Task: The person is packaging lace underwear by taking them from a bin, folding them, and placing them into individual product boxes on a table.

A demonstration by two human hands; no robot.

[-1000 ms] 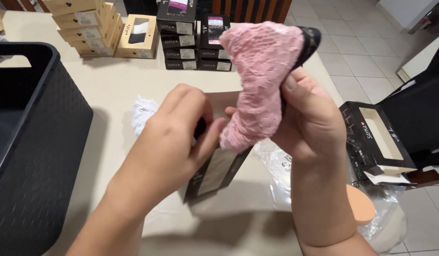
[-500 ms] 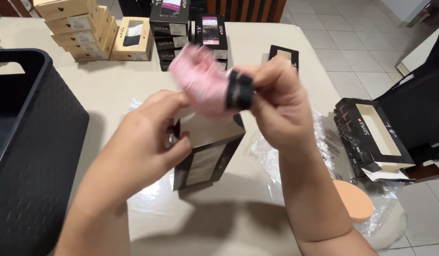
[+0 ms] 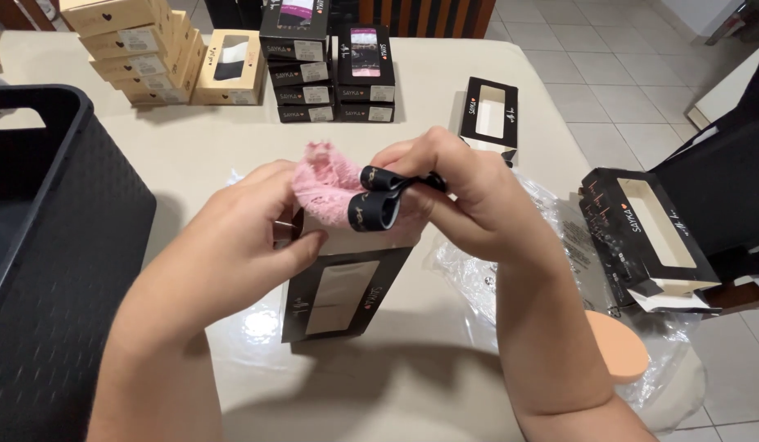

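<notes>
My right hand (image 3: 469,200) grips a rolled pink lace garment with a black band (image 3: 347,192) at the open top of a small black window box (image 3: 343,295). The garment sits partly inside the box mouth, its black band folded toward me. My left hand (image 3: 240,245) holds the box's left side near the top and steadies it upright on the beige table (image 3: 191,147).
A large black bin (image 3: 44,270) stands at the left. Stacks of tan boxes (image 3: 134,49) and black boxes (image 3: 326,61) line the far edge. An empty black window box (image 3: 488,115) lies beyond my right hand. Open black boxes (image 3: 650,237) and clear plastic wrap (image 3: 510,270) lie at the right.
The pink garment went from held up loosely to rolled tight and lowered into the box's mouth. The box now stands upright under both hands.
</notes>
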